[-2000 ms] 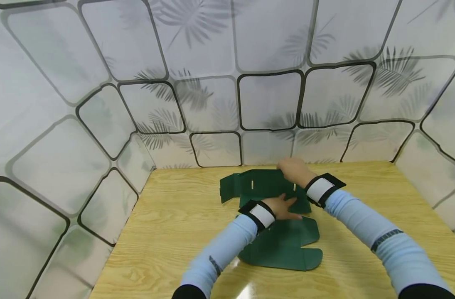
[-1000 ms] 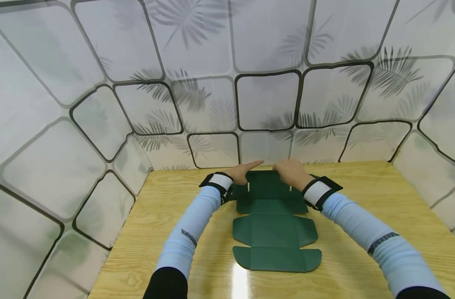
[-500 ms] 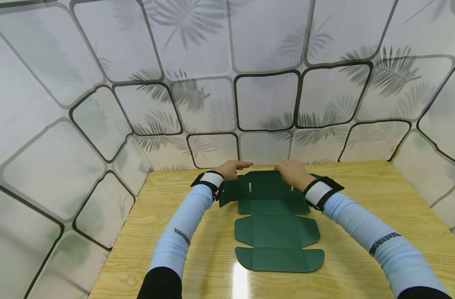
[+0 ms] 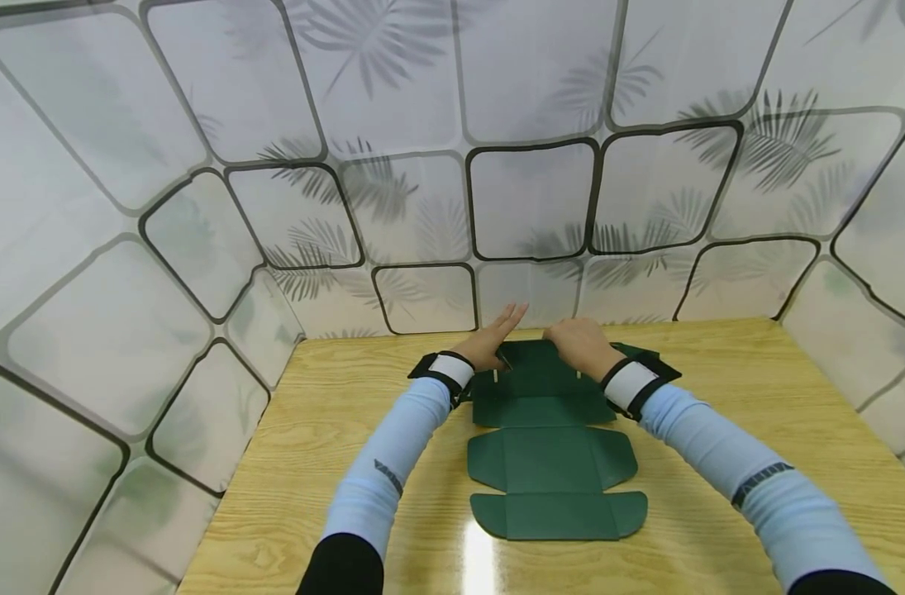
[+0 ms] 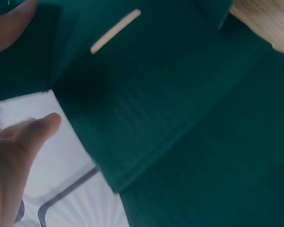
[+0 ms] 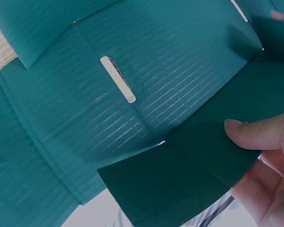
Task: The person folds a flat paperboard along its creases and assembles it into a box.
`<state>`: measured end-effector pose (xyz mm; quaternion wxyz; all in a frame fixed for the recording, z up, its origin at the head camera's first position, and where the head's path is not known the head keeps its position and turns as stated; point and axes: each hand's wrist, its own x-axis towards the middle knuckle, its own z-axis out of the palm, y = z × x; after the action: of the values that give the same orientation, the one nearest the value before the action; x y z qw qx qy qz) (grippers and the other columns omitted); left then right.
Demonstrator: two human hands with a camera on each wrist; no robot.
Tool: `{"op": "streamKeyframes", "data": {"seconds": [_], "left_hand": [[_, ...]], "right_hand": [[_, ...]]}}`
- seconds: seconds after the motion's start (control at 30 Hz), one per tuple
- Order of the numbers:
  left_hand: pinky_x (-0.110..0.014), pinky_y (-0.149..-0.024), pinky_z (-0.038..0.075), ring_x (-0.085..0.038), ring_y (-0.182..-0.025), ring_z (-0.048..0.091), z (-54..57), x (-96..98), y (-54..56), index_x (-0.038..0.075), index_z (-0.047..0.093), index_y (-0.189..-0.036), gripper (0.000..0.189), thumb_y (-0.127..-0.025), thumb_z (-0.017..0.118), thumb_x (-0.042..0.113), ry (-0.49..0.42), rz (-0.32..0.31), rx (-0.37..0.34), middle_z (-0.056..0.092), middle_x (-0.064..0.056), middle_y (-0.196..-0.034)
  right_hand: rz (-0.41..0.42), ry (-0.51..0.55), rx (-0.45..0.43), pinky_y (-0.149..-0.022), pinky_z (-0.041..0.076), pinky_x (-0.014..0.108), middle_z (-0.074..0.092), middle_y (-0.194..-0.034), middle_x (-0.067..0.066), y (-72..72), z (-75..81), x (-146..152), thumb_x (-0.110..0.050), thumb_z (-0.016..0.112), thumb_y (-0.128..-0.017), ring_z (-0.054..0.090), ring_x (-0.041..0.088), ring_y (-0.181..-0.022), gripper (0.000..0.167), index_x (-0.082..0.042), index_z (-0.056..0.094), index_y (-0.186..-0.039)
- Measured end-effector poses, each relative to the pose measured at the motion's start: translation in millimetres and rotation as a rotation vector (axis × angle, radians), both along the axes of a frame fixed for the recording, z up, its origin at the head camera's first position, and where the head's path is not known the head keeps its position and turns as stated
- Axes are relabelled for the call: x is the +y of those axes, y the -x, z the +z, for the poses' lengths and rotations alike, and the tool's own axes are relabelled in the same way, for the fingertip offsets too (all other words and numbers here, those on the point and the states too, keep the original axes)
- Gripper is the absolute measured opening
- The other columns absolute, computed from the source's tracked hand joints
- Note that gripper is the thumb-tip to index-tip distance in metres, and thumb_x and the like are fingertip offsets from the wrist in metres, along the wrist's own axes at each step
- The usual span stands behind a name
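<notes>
A dark green cardboard box blank (image 4: pixel 547 459) lies unfolded on the table, its creased panels and side flaps spread toward me. At its far end my right hand (image 4: pixel 582 345) grips the back flap. The right wrist view shows the thumb (image 6: pixel 258 135) on the inner face of that flap (image 6: pixel 199 123) and fingers behind it. My left hand (image 4: pixel 489 343) is at the far left corner with fingers extended up and apart. In the left wrist view its fingers (image 5: pixel 31 137) are beside the panel (image 5: pixel 156 99), and another digit (image 5: pixel 12 28) overlaps a green flap.
The wood-grain table (image 4: pixel 348 430) carries the blank. A pale curtain (image 4: pixel 534 198) patterned with rounded squares and leaves rises behind the table's far edge and at both sides. Narrow slots (image 6: pixel 118 79) pierce the rear panel.
My left hand has gone from the middle of the blank to its far left side, drawn back left, then come inward with fingers raised. My right hand stays at the far flap.
</notes>
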<state>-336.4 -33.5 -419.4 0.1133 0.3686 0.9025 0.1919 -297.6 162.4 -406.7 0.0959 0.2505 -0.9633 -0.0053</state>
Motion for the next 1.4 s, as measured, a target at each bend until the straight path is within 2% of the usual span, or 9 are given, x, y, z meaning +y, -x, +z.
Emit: {"op": "streamKeyframes", "data": {"seconds": [0.17,0.33,0.53,0.7,0.77,0.87,0.97,1.2,1.4], "left_hand": [[-0.032,-0.092,0.047,-0.023,-0.105,0.061,-9.9,5.3,-0.9,0.02,0.027,-0.146,0.065,-0.09,0.059,0.011,0.039,-0.04,0.145,0.042,-0.005,-0.143],[-0.032,-0.091,0.048,-0.02,-0.104,0.062,-16.7,8.3,-1.2,0.02,0.054,-0.131,0.037,-0.094,0.05,0.014,0.022,-0.024,0.215,0.059,-0.003,-0.126],[-0.032,-0.091,0.048,-0.021,-0.104,0.062,-15.6,9.8,-7.7,0.017,0.04,-0.14,0.053,-0.09,0.058,0.016,0.068,0.011,0.236,0.057,-0.005,-0.13],[-0.033,-0.087,0.049,-0.021,-0.1,0.063,0.4,4.0,-33.6,0.007,0.025,-0.145,0.085,-0.078,0.074,0.024,0.256,0.143,0.259,0.06,-0.01,-0.123],[-0.034,-0.078,0.052,-0.02,-0.085,0.066,5.7,-3.0,-48.7,0.002,0.047,-0.131,0.066,-0.077,0.075,0.028,0.318,0.185,0.326,0.068,-0.008,-0.103],[-0.03,-0.06,0.052,-0.014,-0.06,0.061,2.8,-15.9,-69.0,0.006,0.067,-0.083,0.027,-0.079,0.072,0.032,0.339,0.222,0.397,0.065,-0.001,-0.068],[-0.023,-0.041,0.039,-0.008,-0.043,0.043,-11.8,-25.6,-82.4,0.014,0.049,-0.053,0.041,-0.081,0.069,0.037,0.314,0.25,0.346,0.043,0.005,-0.048],[-0.021,-0.039,0.028,-0.007,-0.042,0.033,-51.5,-26.3,-93.2,0.018,0.034,-0.048,0.056,-0.081,0.06,0.055,0.389,0.314,0.104,0.029,0.007,-0.047],[-0.023,-0.038,0.027,-0.009,-0.043,0.034,-46.6,-14.3,-88.1,0.016,0.036,-0.05,0.054,-0.082,0.061,0.052,0.358,0.356,0.07,0.03,0.006,-0.048]], "right_hand": [[0.013,0.016,0.024,-0.048,0.048,0.031,0.07,-0.08,0.01,-2.5,-3.5,0.2,0.003,0.062,-0.081,0.059,0.02,-0.056,0.021,-0.008,0.073,-0.096],[0.028,0.045,0.046,-0.046,0.047,0.03,0.07,-0.077,0.009,-5.6,-7.7,0.5,0.003,0.062,-0.082,0.059,0.019,-0.055,0.019,-0.009,0.073,-0.092],[0.02,0.081,0.053,-0.053,0.052,0.034,0.07,-0.081,0.012,-8.0,-10.7,3.7,0.003,0.061,-0.082,0.062,0.023,-0.062,0.018,-0.006,0.072,-0.094],[0.011,0.121,0.063,-0.059,0.053,0.037,0.07,-0.082,0.013,-8.0,-13.1,7.5,0.005,0.06,-0.082,0.064,0.025,-0.065,0.019,-0.003,0.072,-0.095],[0.015,0.14,0.065,-0.057,0.052,0.037,0.07,-0.08,0.014,-8.0,-13.2,8.5,0.007,0.059,-0.082,0.063,0.025,-0.062,0.02,-0.003,0.072,-0.094],[0.025,0.15,0.075,-0.052,0.05,0.034,0.07,-0.077,0.014,-7.6,-13.1,9.0,0.007,0.058,-0.082,0.061,0.024,-0.058,0.02,-0.003,0.072,-0.092],[0.022,0.149,0.085,-0.051,0.049,0.034,0.07,-0.076,0.013,-7.9,-13.5,8.8,0.007,0.059,-0.082,0.061,0.024,-0.058,0.02,-0.004,0.073,-0.091],[0.019,0.151,0.092,-0.052,0.051,0.036,0.07,-0.079,0.014,-9.2,-19.0,8.5,0.007,0.06,-0.081,0.063,0.025,-0.061,0.019,-0.004,0.073,-0.092],[0.012,0.168,0.111,-0.051,0.05,0.037,0.069,-0.075,0.015,-6.4,-20.9,10.1,0.007,0.058,-0.082,0.062,0.026,-0.06,0.017,-0.002,0.072,-0.088]]}}
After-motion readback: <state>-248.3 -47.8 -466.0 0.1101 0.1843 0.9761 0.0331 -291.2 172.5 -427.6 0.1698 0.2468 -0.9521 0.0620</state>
